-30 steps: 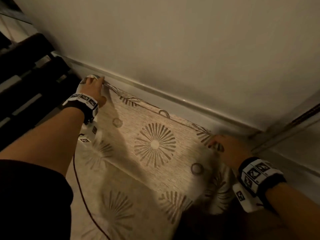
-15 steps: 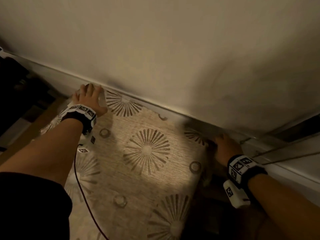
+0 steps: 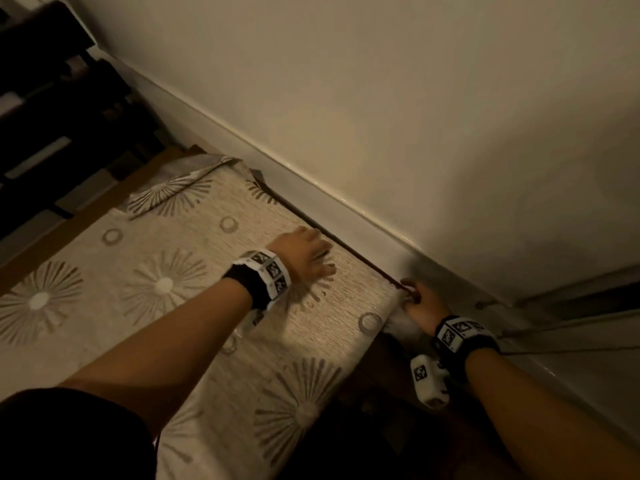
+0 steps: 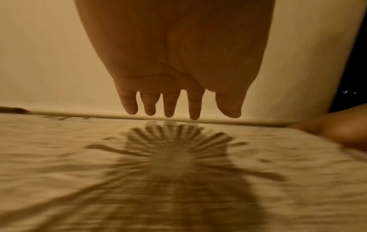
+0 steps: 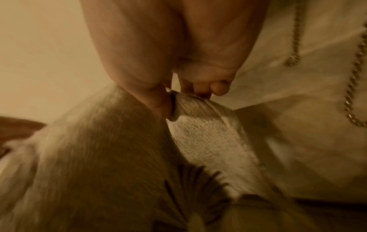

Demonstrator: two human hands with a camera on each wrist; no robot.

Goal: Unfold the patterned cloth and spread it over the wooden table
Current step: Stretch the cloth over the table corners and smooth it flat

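The beige patterned cloth [image 3: 180, 271] with brown sunburst and ring motifs lies spread over the wooden table [image 3: 104, 199], whose bare wood shows along the far left edge. The cloth's far left corner [image 3: 194, 171] is folded back on itself. My left hand [image 3: 304, 254] hovers flat with straight fingers [image 4: 168, 106] just above the cloth near the wall. My right hand [image 3: 420, 299] pinches the cloth's far right corner [image 5: 178, 106] between thumb and fingers at the table's edge.
A cream wall [image 3: 381, 116] with a white skirting ledge [image 3: 311, 188] runs right behind the table. Dark furniture [image 3: 52, 98] stands at the far left. A beaded cord [image 5: 353, 78] hangs at the right, beside a window frame [image 3: 571, 306].
My left hand has left the far left corner and moved right along the wall edge to near the right hand. The right hand stays on the right corner. The view has swung left.
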